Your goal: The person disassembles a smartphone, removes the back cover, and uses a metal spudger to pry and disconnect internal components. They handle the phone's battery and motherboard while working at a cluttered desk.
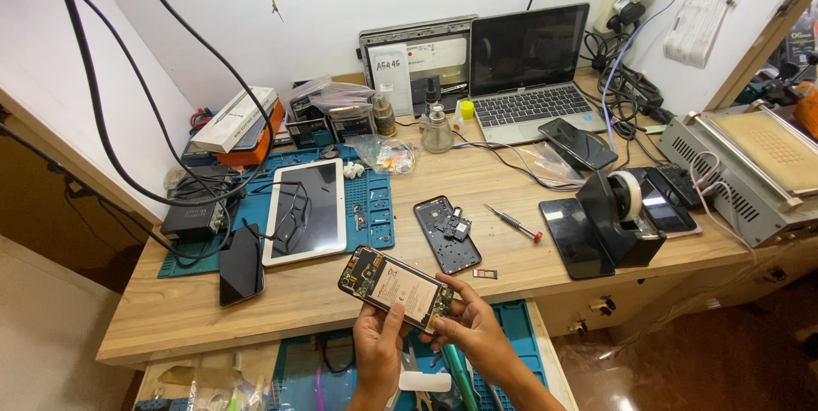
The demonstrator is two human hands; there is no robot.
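Held out over the front edge of the desk (213,309): an opened phone (396,287), back cover off, battery and circuit board facing up. Left hand (377,344) curled under the near long edge, thumb pressing up on the side, fingers closed around the frame. Right hand (471,332) closed on the lower right corner, thumb and fingertips pinching by the end of the board. Both hands gripping, neither one open.

Probably light and stiff across its flat body, but fragile: bare board, thin ribbon connectors and a soft battery pouch all exposed. Best taken by the metal or plastic side rails, as now, never by the battery face or the small components. Edges likely smooth and a bit slippery, so a two-sided pinch seems wiser than a flat palm. Glass on the underside, hidden here, likely to crack if twisted or dropped.

Just beyond, lying on the desk: a separate dark phone back frame (446,234) with a small module resting on it, a tiny SIM tray (485,274) near it, and a red-handled screwdriver (512,223) to the right. Further left, a white tablet (306,210) on a blue work mat (375,206) and a black phone (241,264) face down. At the back, a laptop (528,70); to the right, a tape dispenser (620,206).
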